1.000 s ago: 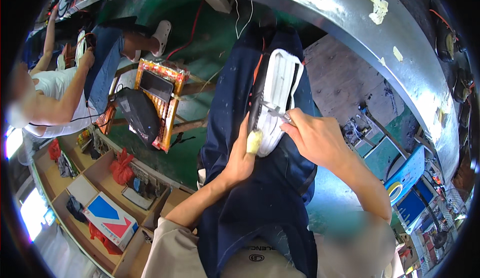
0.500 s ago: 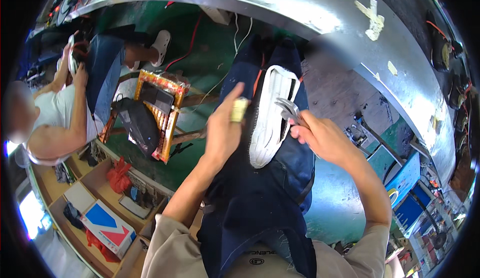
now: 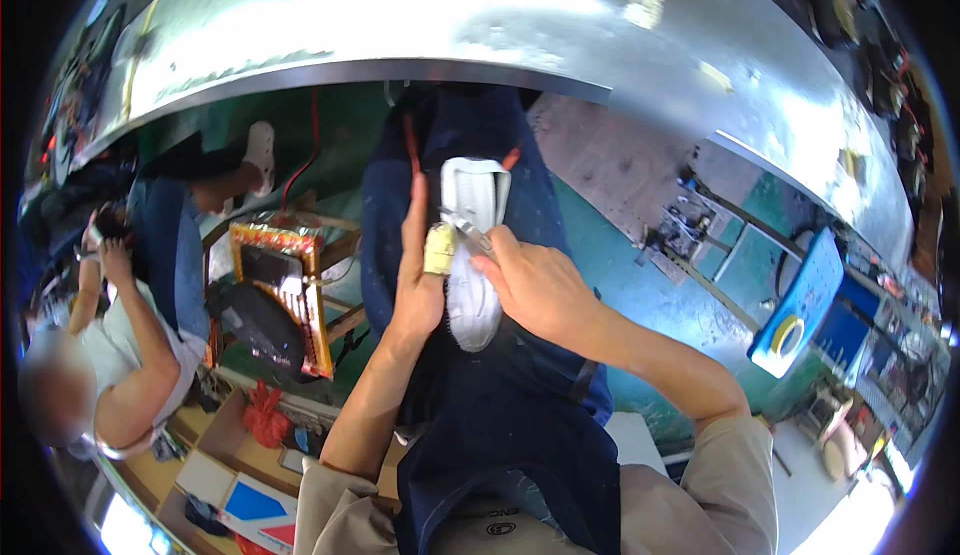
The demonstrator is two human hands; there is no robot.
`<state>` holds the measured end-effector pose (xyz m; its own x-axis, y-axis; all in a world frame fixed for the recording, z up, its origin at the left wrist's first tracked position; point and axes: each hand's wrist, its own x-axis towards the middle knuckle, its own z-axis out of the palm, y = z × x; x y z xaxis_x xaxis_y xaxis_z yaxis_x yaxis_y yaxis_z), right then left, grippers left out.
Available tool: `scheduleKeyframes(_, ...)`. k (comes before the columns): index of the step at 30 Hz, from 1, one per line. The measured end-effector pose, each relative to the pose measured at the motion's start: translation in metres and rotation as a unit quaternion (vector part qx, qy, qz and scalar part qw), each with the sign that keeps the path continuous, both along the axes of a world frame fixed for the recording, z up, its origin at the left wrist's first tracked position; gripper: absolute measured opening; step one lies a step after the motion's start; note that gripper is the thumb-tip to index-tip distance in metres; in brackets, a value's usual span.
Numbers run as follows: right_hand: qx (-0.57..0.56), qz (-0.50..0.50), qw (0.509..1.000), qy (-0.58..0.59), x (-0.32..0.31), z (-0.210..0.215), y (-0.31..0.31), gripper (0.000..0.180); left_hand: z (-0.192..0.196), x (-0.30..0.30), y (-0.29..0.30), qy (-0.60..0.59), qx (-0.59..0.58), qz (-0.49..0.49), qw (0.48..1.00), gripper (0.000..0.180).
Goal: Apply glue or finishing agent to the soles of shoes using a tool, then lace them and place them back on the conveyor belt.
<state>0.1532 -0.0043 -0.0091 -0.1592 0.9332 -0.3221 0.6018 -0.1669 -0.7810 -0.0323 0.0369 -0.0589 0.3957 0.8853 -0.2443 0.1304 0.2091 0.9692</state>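
Since half a second earlier, the left hand [image 3: 420, 280] has been brought back against the white shoe [image 3: 472, 255], fingers straight and together along its side, a yellow wrap on the thumb. A small metal tool [image 3: 462, 225] is pinched in the right hand [image 3: 535, 285] atop the shoe, which is rested on the dark blue apron [image 3: 500, 425]. Well left of the fingers, a red-and-blue box [image 3: 255, 510] is seen.

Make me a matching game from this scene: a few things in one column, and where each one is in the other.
Things:
1. white shoe
2. left hand
3. right hand
4. blue bin

Places:
A. on the floor, far to the person's right
B. grips a small metal tool over the shoe
C. on the dark blue apron, between both hands
D. flat against the shoe's left side, a yellow wrap on its thumb

Pairs: 1-C, 2-D, 3-B, 4-A
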Motion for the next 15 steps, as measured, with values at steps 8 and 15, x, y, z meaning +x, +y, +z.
scheduleKeyframes(8, 0.133, 0.021, 0.991, -0.016, 0.023, 0.019, 0.017, 0.025, 0.000, -0.003, 0.009, 0.005, 0.101, -0.035, 0.994, 0.077)
scheduleKeyframes(15, 0.118, 0.116, 0.982, -0.088, 0.023, 0.017, 0.035, 0.026, 0.002, -0.009, 0.013, 0.068, 0.092, -0.101, 0.988, 0.090)
